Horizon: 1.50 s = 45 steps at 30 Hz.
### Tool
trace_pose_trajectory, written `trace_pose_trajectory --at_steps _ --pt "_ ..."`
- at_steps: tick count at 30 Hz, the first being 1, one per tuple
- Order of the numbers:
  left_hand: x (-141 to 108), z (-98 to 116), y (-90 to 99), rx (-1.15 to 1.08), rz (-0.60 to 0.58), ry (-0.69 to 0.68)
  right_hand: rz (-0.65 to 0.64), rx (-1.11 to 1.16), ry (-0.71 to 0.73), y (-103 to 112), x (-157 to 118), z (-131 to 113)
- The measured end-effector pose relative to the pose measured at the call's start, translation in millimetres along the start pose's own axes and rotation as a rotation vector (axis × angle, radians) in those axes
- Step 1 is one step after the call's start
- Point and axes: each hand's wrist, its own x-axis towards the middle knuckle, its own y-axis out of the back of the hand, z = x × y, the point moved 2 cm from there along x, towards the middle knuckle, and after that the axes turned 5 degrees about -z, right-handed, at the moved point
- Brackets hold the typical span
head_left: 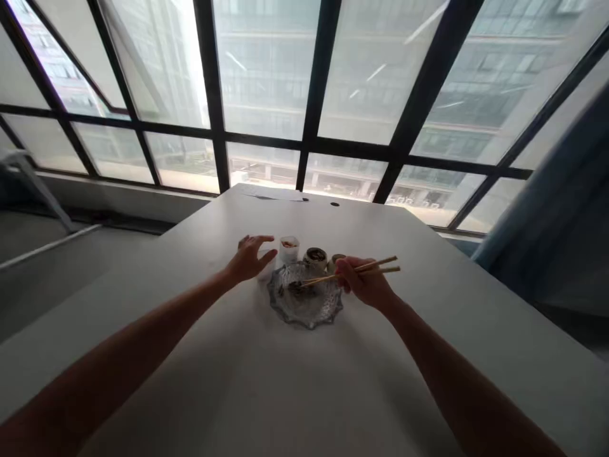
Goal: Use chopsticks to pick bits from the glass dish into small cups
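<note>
My right hand (362,283) is closed round a pair of chopsticks (328,277). Their tips reach over a clear glass bowl (306,317) with a scalloped rim, touching or just above some small dark pieces (294,289) in its left part. Left of the bowl, my left hand (252,258) is open, thumb and fingers apart, beside a whitish cup (288,252) with reddish-brown contents. Behind the bowl stands a round pale container (315,256) with dark contents. Another small container (337,259) is partly hidden by my right hand. A pale, see-through shape (268,270) sits under my left hand, too blurred to name.
The white table (228,368) runs back to a wall of dark-framed windows (309,127). White paper (271,193) lies at its far edge. A blue-grey curtain (547,197) hangs on the right. A white metal frame (47,197) stands on the left.
</note>
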Motion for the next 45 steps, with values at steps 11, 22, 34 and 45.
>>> trace_pose_trajectory --at_steps 11,22,34,45 --pt "-46 -31 -17.3 -0.276 0.035 0.137 0.008 -0.018 -0.037 -2 -3 3" --pt "-45 -31 -20.4 -0.272 0.001 0.191 0.451 -0.157 -0.008 16 -3 19" --pt "-44 -27 -17.5 -0.262 0.011 0.184 0.026 -0.096 0.147 -15 -8 0" --pt "-45 -28 -18.5 -0.265 -0.010 0.200 0.044 0.008 0.007 -24 -9 14"
